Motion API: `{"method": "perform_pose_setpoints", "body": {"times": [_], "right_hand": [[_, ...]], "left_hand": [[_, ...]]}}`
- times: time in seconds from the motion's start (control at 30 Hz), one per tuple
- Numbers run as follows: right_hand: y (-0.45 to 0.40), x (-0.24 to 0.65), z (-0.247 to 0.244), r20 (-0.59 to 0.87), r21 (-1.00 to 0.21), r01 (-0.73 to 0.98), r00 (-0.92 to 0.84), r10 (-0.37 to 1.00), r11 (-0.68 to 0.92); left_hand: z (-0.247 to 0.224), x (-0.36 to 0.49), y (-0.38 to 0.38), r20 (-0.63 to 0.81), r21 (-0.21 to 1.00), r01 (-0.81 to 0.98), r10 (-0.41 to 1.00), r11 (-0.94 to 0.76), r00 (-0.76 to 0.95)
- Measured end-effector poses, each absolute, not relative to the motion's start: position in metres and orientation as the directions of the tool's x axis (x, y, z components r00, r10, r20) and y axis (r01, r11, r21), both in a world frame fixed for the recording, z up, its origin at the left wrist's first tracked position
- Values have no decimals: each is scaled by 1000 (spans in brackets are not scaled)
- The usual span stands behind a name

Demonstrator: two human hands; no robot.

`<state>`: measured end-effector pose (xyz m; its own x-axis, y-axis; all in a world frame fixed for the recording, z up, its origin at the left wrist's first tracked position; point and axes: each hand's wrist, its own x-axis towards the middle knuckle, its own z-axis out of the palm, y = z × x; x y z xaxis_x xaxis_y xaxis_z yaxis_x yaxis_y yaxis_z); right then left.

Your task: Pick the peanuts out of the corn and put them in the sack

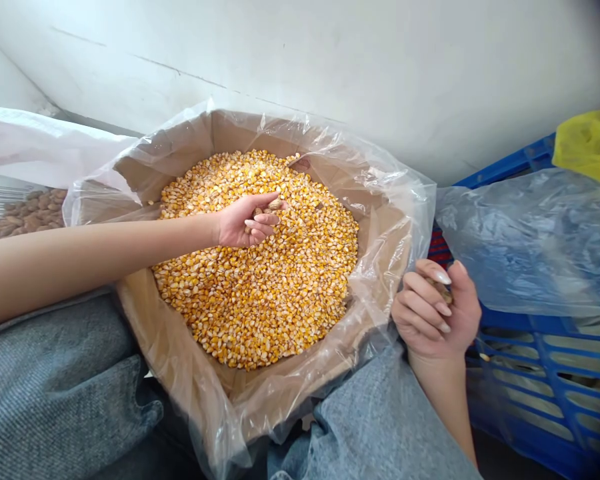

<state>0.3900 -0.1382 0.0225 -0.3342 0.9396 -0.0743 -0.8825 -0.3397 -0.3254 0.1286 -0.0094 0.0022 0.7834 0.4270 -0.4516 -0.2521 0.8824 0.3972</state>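
A cardboard box [387,230] stands between the person's denim-covered knees, lined with a clear plastic liner [240,427] that folds over its rim and spills down the outside. In it lies a broad heap of yellow and whitish corn kernels [260,300], with bare cardboard wall showing all round above them. The left hand [250,220] is over the heap, palm partly turned up, thumb stretched out and the other fingers curled around a few small brown nuts [275,205]; whether its underside touches the corn I cannot tell. The right hand [437,307] is raised just beside the box's right edge, its fingers bent in toward the thumb and closed around a brown clump [441,291], probably more nuts, though the fingers hide most of it. Left of the box, partly behind the left forearm, sits a whitish bag [40,143] with a barcode, and larger brown nut-like pieces [33,212] show through its clear part. On the right is a slatted blue crate [555,383] with pale contents too unclear to name; a clear plastic sheet [530,240] covers part of its top, and a yellow bag [587,147] lies at its far corner.
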Motion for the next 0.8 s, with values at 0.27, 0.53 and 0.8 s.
{"method": "perform_pose_setpoints", "body": {"times": [0.27, 0.53, 0.8], "right_hand": [[-138, 390, 23, -77, -334, -880, -332, 940, -338], [-137, 391, 23, -87, -343, -876, -330, 940, -339], [-138, 391, 23, -85, -356, -870, -333, 939, -341]], "left_hand": [[1, 131, -13, -482, 440, -247, 459, 863, 746], [-2, 135, -19, -469, 441, -205, 418, 874, 778], [-4, 134, -22, -458, 588, -95, 427, 803, 779]]}}
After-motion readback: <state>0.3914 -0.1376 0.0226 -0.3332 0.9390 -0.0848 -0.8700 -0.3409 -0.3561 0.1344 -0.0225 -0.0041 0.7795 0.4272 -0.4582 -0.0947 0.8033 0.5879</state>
